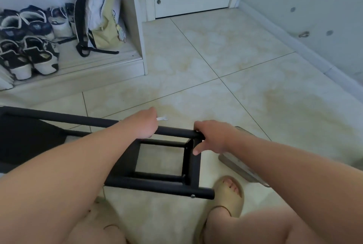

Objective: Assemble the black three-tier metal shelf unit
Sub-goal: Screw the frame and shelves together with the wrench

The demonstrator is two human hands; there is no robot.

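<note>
The black metal shelf unit [163,184] lies on its side on the tiled floor, its round posts running left to right. My left hand [144,124] is over the upper post and holds a small flat silver wrench [162,118] whose end sticks out past the fingers. My right hand [211,137] grips the right end of that upper post, fingers curled round the corner where the end frame meets it. A screw head [193,196] shows near the end of the lower post. A black shelf panel [29,137] is at the far left.
A clear plastic container [241,163] lies on the floor right of the frame, beside my sandalled foot [229,194]. A white cabinet base with several shoes [29,47] and a hanging bag [100,12] stands at back left. A white wall runs along the right.
</note>
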